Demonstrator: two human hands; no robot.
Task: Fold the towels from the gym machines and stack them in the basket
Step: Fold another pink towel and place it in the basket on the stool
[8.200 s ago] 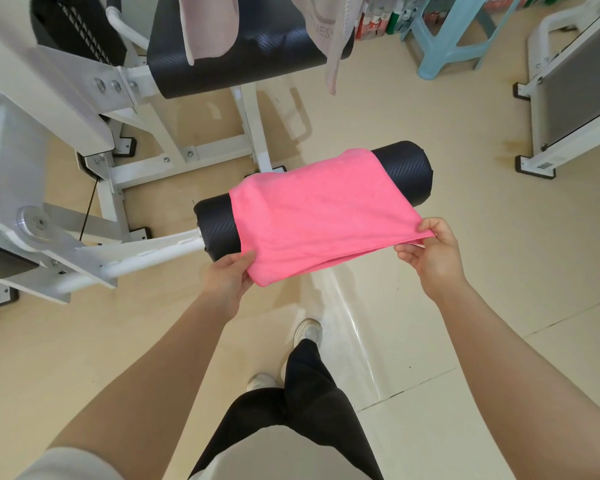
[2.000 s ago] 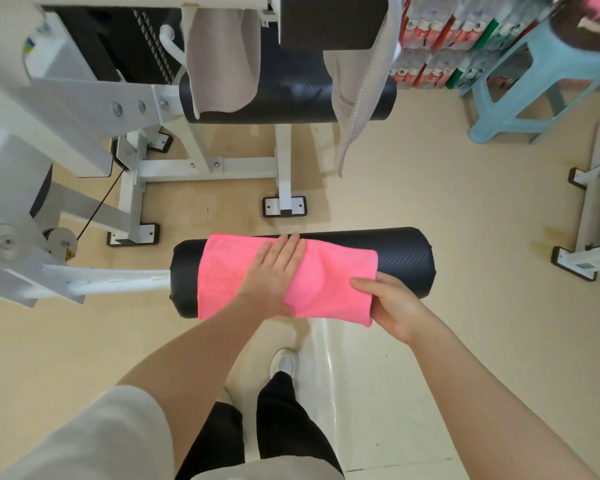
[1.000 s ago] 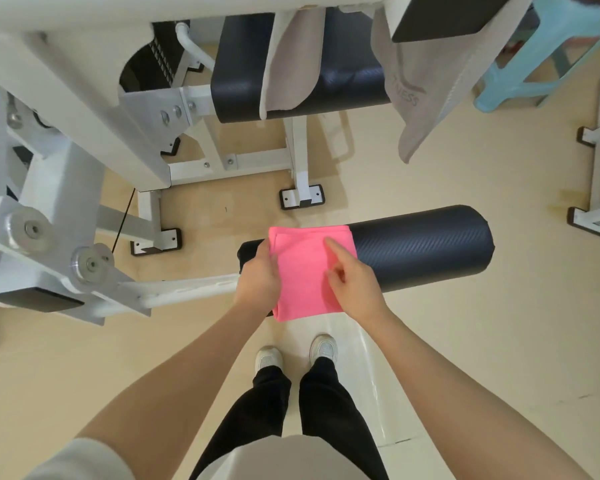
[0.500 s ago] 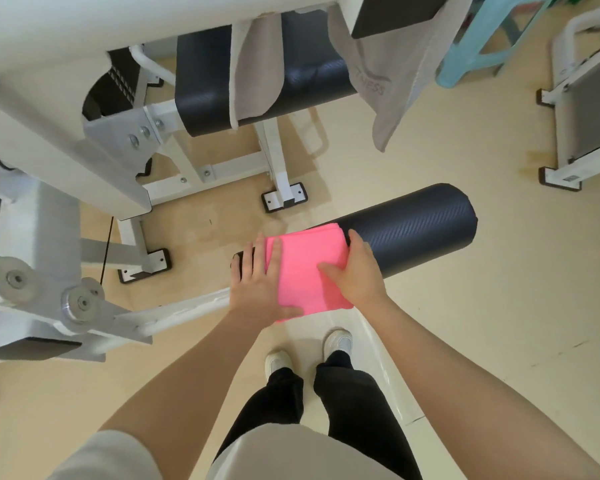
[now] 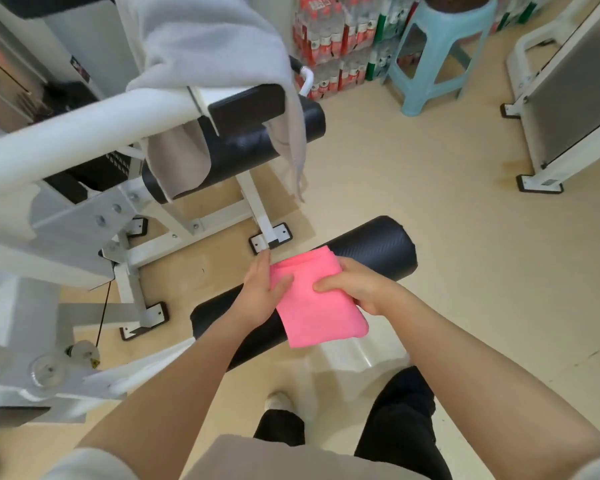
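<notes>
A pink towel (image 5: 321, 306), folded into a small thick rectangle, lies over the black foam roller pad (image 5: 374, 249) of the gym machine. My left hand (image 5: 262, 294) grips its left edge, thumb on top. My right hand (image 5: 355, 287) holds its right side, fingers curled over the top. A grey towel (image 5: 219, 46) hangs over the white upper bar, and a beige towel (image 5: 179, 161) drapes over the black seat pad behind. No basket is clearly in view.
The white machine frame (image 5: 66, 216) fills the left side. A light blue plastic stool (image 5: 444, 53) with a dark object on it stands at the back right, next to stacked bottle packs (image 5: 329, 39). Another white machine (image 5: 568, 98) sits far right on the beige floor.
The pink towel went from spread wide over the roller to a small folded rectangle. Both hands now grip its sides, and its lower end has come off the roller toward me.
</notes>
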